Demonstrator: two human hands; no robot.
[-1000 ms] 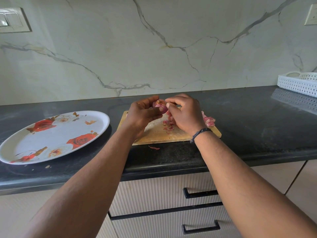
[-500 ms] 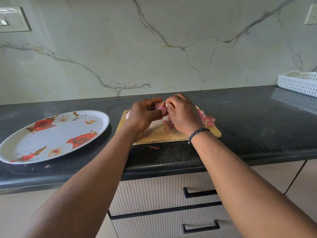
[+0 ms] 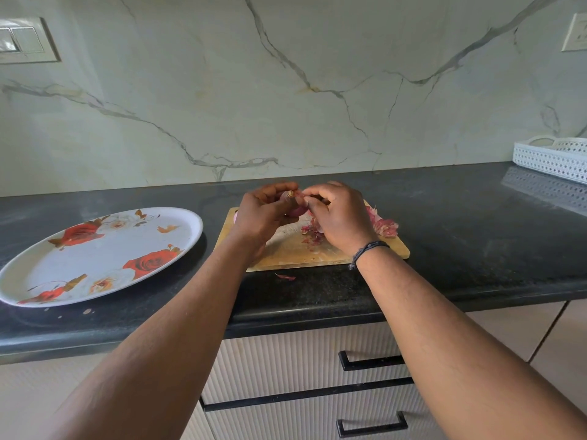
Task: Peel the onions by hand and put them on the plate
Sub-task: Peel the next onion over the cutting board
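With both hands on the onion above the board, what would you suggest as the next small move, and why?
Probably pull the pinched skin away with the right hand while the left hand holds the onion: dry skin shows at its tip, and the plate holds no onion yet.

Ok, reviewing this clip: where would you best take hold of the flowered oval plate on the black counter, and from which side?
Probably the white oval plate with red roses by its raised right rim, reaching from the wooden cutting board side. That rim is bare, and the flat plate offers no other grip.
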